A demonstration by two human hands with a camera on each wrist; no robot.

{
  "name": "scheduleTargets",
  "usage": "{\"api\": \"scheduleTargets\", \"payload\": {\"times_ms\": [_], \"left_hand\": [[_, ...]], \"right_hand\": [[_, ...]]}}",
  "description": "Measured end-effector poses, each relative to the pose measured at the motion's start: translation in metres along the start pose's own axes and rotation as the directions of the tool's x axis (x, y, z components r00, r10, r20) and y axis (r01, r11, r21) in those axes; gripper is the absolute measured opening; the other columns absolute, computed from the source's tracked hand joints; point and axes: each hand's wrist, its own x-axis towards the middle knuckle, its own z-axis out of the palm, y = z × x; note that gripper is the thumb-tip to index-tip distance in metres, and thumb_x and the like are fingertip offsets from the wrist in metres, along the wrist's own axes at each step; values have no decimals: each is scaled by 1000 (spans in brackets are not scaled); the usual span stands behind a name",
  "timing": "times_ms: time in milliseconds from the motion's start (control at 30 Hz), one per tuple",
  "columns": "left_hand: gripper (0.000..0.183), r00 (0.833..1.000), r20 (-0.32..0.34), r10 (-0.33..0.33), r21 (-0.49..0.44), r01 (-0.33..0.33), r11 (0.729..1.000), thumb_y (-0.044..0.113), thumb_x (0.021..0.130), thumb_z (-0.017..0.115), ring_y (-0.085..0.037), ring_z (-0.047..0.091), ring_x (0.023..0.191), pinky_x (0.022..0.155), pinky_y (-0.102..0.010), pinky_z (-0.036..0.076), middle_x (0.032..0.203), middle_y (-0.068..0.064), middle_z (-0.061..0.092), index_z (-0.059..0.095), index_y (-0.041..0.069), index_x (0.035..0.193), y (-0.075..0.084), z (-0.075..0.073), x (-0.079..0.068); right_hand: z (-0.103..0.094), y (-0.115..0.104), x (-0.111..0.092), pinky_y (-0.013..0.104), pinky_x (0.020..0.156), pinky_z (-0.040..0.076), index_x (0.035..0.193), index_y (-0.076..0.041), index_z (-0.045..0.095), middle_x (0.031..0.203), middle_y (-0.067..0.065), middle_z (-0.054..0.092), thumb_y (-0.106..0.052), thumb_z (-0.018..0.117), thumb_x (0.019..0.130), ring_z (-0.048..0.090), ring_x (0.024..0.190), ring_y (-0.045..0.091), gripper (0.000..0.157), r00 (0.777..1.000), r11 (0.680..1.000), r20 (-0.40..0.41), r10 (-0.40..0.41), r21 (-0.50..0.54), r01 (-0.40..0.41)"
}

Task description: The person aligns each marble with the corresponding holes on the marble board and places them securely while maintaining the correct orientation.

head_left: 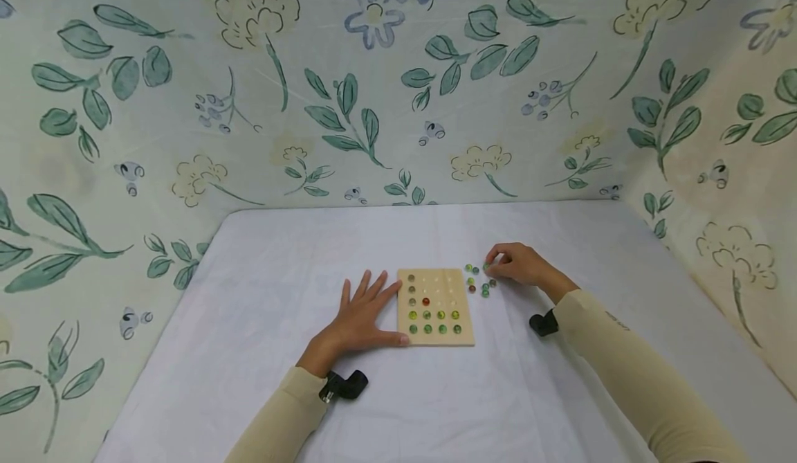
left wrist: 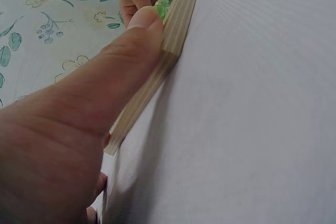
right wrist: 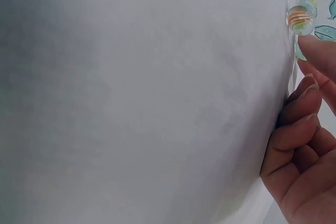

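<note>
A square wooden board [head_left: 457, 297] lies on the white cloth with marbles in its hollows. The two near rows hold green marbles [head_left: 427, 329] and yellow-green marbles [head_left: 426, 315]. Greyish marbles [head_left: 411, 289] run up its left column, beside one red marble [head_left: 426, 302]. My left hand [head_left: 361, 318] spreads its straight fingers at the board's left side, thumb on the near-left corner and forefinger at the left edge. To the right of the board, my right hand [head_left: 519, 264] pinches a green marble [head_left: 486, 267] between thumb and forefinger, its other fingers curled.
Several loose marbles [head_left: 486, 290] lie in a small group just off the board's right edge, close to my right hand. White cloth [head_left: 299, 241] covers the table. A flower-patterned cloth [head_left: 398, 131] hangs behind and at the sides.
</note>
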Motion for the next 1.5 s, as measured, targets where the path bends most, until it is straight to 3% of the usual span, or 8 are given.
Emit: {"api": "scheduleTargets", "payload": {"times_ms": [1000, 1500], "left_hand": [[107, 1000, 12, -2, 0, 2, 1000, 79, 69, 62, -30, -6, 147, 111, -59, -11, 162, -3, 8, 21, 31, 155, 2, -3, 0], [106, 1000, 8, 3, -2, -2, 1000, 78, 69, 64, -32, -4, 147, 111, -60, -9, 161, -5, 11, 24, 29, 154, 3, -3, -2]], "right_hand": [[-2, -2, -3, 30, 59, 42, 104, -14, 65, 80, 6, 56, -23, 70, 90, 50, 72, 20, 17, 997, 997, -29, -73, 25, 74], [4, -23, -14, 29, 59, 43, 104, -15, 65, 79, 6, 56, -23, 70, 90, 50, 72, 21, 17, 991, 991, -41, -125, 51, 127]]}}
